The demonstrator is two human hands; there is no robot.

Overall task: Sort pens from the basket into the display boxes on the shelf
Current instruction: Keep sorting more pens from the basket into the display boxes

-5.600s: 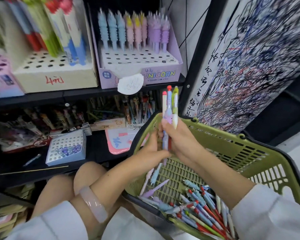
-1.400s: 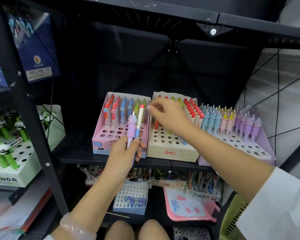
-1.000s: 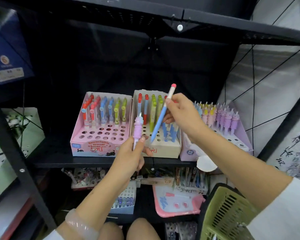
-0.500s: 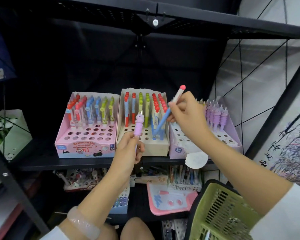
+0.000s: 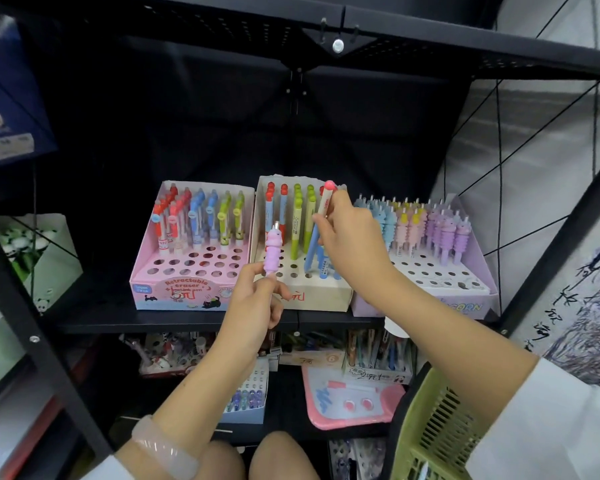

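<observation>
In the head view, my right hand (image 5: 352,237) pinches a blue pen (image 5: 321,230) with a red cap near its top. Half a second ago this pen was tilted high over the cream box (image 5: 312,292); now it stands steeper, and its lower end is down among the blue pens at the right side of that box. I cannot see the tip, so I cannot tell if it is already inside a hole. I judge that the pen is almost placed, and the fingers only have to push it down and let go.

My left hand (image 5: 257,299) is curled around the lower part of a purple pen (image 5: 273,252) and holds it upright in front of the cream box, as it did a second ago. This pen looks like those in the unicorn box (image 5: 465,308) on the right, so I think it goes there next.

The pink box (image 5: 174,292) on the left has many free holes. The green basket (image 5: 430,427) is at the bottom right, and only its edge shows now, so the remaining pens are out of sight.
</observation>
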